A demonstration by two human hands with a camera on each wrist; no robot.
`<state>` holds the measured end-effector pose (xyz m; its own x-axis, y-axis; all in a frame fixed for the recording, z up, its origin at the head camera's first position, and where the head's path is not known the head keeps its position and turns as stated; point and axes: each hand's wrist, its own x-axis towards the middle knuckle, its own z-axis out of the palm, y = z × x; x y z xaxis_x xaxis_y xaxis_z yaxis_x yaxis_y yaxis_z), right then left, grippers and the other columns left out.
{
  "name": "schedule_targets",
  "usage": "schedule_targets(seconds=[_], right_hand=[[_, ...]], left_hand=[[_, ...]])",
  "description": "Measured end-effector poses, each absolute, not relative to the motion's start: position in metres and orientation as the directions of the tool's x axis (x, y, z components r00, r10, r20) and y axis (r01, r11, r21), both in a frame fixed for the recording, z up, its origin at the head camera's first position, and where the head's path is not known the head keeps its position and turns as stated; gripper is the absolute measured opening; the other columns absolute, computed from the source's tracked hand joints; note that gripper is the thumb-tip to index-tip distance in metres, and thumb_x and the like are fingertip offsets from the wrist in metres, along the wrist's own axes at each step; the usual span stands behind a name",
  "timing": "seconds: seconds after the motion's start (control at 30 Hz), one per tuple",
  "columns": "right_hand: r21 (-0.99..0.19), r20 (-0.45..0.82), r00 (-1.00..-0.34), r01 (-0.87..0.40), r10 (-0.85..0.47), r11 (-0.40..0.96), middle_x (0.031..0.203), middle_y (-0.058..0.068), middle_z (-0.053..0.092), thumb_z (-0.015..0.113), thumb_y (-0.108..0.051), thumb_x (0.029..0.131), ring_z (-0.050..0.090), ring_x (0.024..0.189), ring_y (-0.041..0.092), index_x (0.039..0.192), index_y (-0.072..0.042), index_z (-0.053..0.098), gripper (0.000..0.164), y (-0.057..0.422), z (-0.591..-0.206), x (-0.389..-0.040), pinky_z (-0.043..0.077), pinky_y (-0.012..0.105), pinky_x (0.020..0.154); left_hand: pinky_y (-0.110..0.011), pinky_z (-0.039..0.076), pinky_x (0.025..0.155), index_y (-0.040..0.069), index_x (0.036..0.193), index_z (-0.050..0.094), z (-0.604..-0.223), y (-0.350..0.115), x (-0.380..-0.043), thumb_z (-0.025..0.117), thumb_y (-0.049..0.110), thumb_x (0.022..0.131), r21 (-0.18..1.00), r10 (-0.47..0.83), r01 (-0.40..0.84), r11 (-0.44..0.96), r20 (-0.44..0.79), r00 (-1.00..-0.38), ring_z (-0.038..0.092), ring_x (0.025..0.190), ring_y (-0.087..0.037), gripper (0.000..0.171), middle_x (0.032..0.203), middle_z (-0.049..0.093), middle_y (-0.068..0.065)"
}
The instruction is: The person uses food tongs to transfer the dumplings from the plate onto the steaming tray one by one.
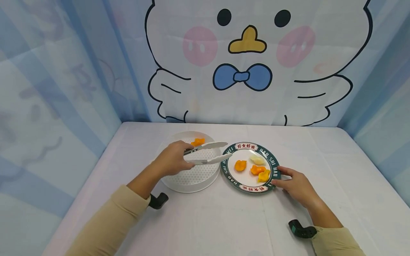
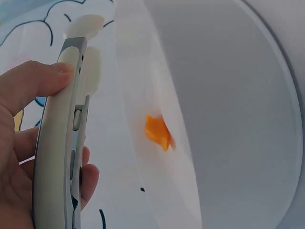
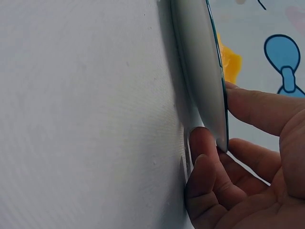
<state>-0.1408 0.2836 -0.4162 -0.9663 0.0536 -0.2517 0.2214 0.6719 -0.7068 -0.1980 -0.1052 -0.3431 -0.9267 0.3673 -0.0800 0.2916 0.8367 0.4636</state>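
Observation:
My left hand [image 1: 174, 158] grips a pair of tongs [image 1: 208, 153] above a round white steamer tray [image 1: 192, 186] with a dotted bottom. The two tong arms stand apart, with their tips at the left rim of a plate. At the far side of the tray lies one orange piece of food [image 1: 198, 142], its kind unclear. My right hand [image 1: 296, 185] holds the right rim of the green-and-white plate [image 1: 232, 156], thumb on top and fingers beneath. On the plate are an orange piece [image 1: 240, 165], another orange piece [image 1: 257, 170], a yellow piece [image 1: 264, 176] and a pale piece [image 1: 257, 160].
A white cloth [image 1: 224, 224] covers the table. Behind it hangs a curtain [image 1: 243, 103] with a printed cartoon figure, and blue-white curtains [image 1: 57, 106] flank both sides. A black wrist device [image 1: 158, 201] sits at the left cuff, and another black device [image 1: 301, 229] at the right cuff.

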Motion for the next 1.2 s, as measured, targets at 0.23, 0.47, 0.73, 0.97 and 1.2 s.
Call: schedule_targets(seconds=[0.23, 0.47, 0.73, 0.97, 1.2], right_hand=[[-0.708, -0.256, -0.965, 0.222, 0.049, 0.67, 0.149, 0.029, 0.039, 0.074, -0.035, 0.09, 0.055, 0.088, 0.027, 0.151, 0.003, 0.037, 0.081, 0.284, -0.415, -0.141, 0.051, 0.031, 0.071], [-0.706, -0.258, -0.965, 0.225, 0.052, 0.671, 0.149, 0.03, 0.039, 0.074, -0.035, 0.09, 0.055, 0.087, 0.026, 0.151, 0.003, 0.037, 0.081, 0.284, -0.415, -0.141, 0.05, 0.032, 0.071], [-0.717, -0.259, -0.965, 0.223, 0.045, 0.66, 0.15, 0.029, 0.038, 0.074, -0.033, 0.09, 0.054, 0.091, 0.028, 0.151, 0.004, 0.036, 0.081, 0.284, -0.415, -0.141, 0.051, 0.031, 0.073], [-0.716, -0.255, -0.966, 0.218, 0.042, 0.664, 0.15, 0.03, 0.038, 0.074, -0.033, 0.09, 0.054, 0.089, 0.027, 0.151, 0.004, 0.036, 0.081, 0.284, -0.415, -0.14, 0.051, 0.032, 0.072], [-0.714, -0.251, -0.967, 0.215, 0.044, 0.666, 0.15, 0.029, 0.038, 0.074, -0.034, 0.09, 0.054, 0.09, 0.028, 0.151, 0.003, 0.036, 0.081, 0.284, -0.416, -0.141, 0.051, 0.031, 0.072]], left_hand=[[-0.041, 0.046, 0.099, 0.002, 0.133, 0.062, -0.347, -0.09, -0.19, 0.084, 0.022, 0.081, 0.462, 0.402, 0.324, 0.826, -0.077, -0.912, 0.056, 0.108, -0.024, 0.059, 0.128, 0.062, -0.011], [-0.039, 0.048, 0.097, 0.005, 0.131, 0.064, -0.353, -0.077, -0.182, 0.084, 0.023, 0.081, 0.453, 0.419, 0.339, 0.825, -0.086, -0.904, 0.056, 0.105, -0.022, 0.057, 0.121, 0.064, -0.008], [-0.038, 0.049, 0.095, 0.007, 0.131, 0.065, -0.358, -0.064, -0.178, 0.084, 0.024, 0.08, 0.412, 0.435, 0.368, 0.833, -0.078, -0.897, 0.056, 0.104, -0.022, 0.057, 0.121, 0.064, -0.007], [-0.036, 0.05, 0.092, 0.006, 0.13, 0.066, -0.357, -0.056, -0.175, 0.085, 0.024, 0.08, 0.419, 0.461, 0.393, 0.819, -0.071, -0.884, 0.056, 0.1, -0.021, 0.056, 0.12, 0.064, -0.008], [-0.035, 0.05, 0.092, 0.009, 0.13, 0.066, -0.359, -0.051, -0.176, 0.087, 0.028, 0.079, 0.379, 0.444, 0.383, 0.842, -0.084, -0.892, 0.056, 0.101, -0.02, 0.058, 0.119, 0.065, -0.006]])
